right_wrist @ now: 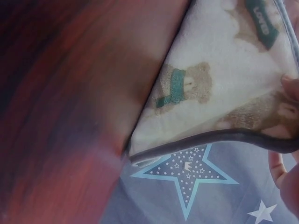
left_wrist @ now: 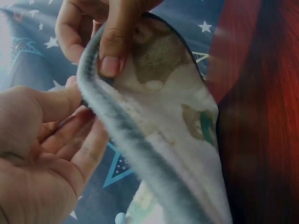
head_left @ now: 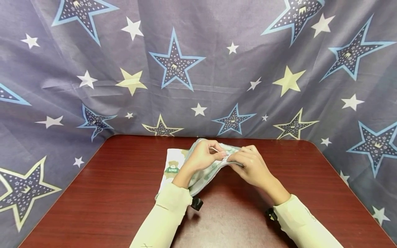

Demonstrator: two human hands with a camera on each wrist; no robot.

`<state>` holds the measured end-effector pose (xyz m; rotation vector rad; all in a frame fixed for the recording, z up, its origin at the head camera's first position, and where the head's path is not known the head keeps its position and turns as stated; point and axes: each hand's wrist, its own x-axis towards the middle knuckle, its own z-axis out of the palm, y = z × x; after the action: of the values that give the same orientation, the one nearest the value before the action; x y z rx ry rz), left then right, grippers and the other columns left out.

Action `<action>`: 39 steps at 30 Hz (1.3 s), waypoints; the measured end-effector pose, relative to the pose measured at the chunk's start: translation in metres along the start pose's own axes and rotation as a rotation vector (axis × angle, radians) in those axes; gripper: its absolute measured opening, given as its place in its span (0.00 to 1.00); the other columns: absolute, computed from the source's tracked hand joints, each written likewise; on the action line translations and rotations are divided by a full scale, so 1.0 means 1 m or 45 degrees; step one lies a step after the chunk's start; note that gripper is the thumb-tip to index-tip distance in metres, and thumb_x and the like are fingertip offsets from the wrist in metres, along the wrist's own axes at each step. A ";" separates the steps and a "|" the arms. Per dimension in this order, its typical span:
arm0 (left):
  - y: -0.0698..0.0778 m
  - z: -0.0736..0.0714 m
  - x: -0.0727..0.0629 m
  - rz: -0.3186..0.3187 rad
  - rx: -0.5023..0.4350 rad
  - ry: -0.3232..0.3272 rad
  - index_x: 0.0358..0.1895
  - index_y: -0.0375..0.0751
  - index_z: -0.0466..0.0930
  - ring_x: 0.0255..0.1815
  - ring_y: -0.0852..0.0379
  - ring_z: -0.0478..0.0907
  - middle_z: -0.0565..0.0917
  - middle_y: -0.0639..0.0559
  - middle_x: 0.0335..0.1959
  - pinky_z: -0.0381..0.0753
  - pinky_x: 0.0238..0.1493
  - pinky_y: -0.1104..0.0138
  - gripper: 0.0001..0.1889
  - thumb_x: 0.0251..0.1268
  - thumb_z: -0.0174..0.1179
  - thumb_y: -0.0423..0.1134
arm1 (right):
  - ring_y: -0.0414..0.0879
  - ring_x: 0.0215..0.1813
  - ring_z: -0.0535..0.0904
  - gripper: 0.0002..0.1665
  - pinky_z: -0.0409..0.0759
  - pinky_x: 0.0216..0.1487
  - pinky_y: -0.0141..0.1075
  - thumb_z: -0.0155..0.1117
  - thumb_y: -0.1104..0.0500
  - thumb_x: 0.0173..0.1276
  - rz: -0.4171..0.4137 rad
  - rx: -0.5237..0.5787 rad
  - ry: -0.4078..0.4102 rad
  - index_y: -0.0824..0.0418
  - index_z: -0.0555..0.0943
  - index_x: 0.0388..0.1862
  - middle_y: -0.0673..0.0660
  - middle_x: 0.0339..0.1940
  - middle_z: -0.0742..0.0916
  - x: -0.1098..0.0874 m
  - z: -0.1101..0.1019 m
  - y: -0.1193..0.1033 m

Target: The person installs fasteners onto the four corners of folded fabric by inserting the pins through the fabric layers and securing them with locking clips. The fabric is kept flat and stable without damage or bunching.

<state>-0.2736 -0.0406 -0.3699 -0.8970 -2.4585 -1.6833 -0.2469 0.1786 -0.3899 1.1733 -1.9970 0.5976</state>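
A soft white cloth [head_left: 171, 176] printed with brown bears in green has a grey-blue bound edge. Part of it lies at the far middle of the table, and the rest is lifted between both hands. My left hand [head_left: 203, 155] pinches the raised edge between thumb and fingers. Just to its right, my right hand [head_left: 249, 167] grips the same edge. In the left wrist view, the left hand [left_wrist: 42, 149] meets the cloth's rim below the right hand [left_wrist: 119, 37]. The right wrist view shows the cloth [right_wrist: 224, 88] stretched out, a corner hanging near the tabletop; most of the fingers are out of frame.
The dark red wooden table [head_left: 93, 193] has rounded far corners. A grey-blue curtain [head_left: 198, 100] with stars hangs along its back and sides. Small black devices, one on the left wrist [head_left: 196, 203] and one on the right wrist [head_left: 271, 214], sit near the sleeve cuffs.
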 end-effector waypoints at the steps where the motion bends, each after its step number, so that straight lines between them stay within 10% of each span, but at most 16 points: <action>1: 0.001 -0.001 0.000 -0.018 0.006 -0.014 0.34 0.38 0.86 0.32 0.54 0.89 0.88 0.49 0.34 0.85 0.36 0.66 0.02 0.66 0.68 0.31 | 0.45 0.37 0.81 0.09 0.69 0.47 0.45 0.76 0.62 0.59 0.005 0.000 -0.002 0.55 0.87 0.39 0.46 0.35 0.89 0.000 0.000 0.000; 13: 0.032 -0.006 -0.014 -0.037 0.592 -0.326 0.38 0.44 0.82 0.33 0.60 0.79 0.83 0.59 0.29 0.77 0.37 0.67 0.11 0.59 0.75 0.41 | 0.42 0.33 0.78 0.11 0.70 0.42 0.44 0.79 0.65 0.55 0.154 0.079 -0.085 0.53 0.86 0.36 0.42 0.32 0.87 -0.004 -0.004 0.009; 18: 0.034 0.002 -0.018 -0.059 0.737 -0.338 0.36 0.45 0.81 0.29 0.61 0.77 0.82 0.60 0.26 0.76 0.37 0.66 0.08 0.62 0.73 0.37 | 0.40 0.33 0.79 0.11 0.72 0.41 0.43 0.79 0.65 0.55 0.183 0.103 -0.113 0.53 0.87 0.35 0.41 0.32 0.87 -0.004 -0.006 0.010; 29: 0.029 0.024 -0.032 -0.029 0.810 -0.470 0.35 0.49 0.81 0.28 0.67 0.77 0.82 0.66 0.23 0.76 0.35 0.70 0.06 0.63 0.71 0.39 | 0.34 0.32 0.77 0.14 0.77 0.35 0.34 0.78 0.67 0.54 0.259 0.224 -0.645 0.49 0.84 0.30 0.37 0.28 0.83 0.000 -0.036 0.004; 39: 0.025 0.057 -0.055 0.065 1.141 -0.578 0.30 0.54 0.78 0.25 0.65 0.73 0.75 0.65 0.21 0.73 0.27 0.69 0.11 0.60 0.74 0.43 | 0.31 0.26 0.70 0.17 0.72 0.30 0.31 0.78 0.67 0.50 0.268 0.182 -1.013 0.45 0.83 0.25 0.33 0.21 0.77 -0.009 -0.052 -0.016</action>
<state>-0.1997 -0.0090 -0.3905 -1.2203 -2.9333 -0.2284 -0.2117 0.2121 -0.3647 1.4429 -2.8082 0.4060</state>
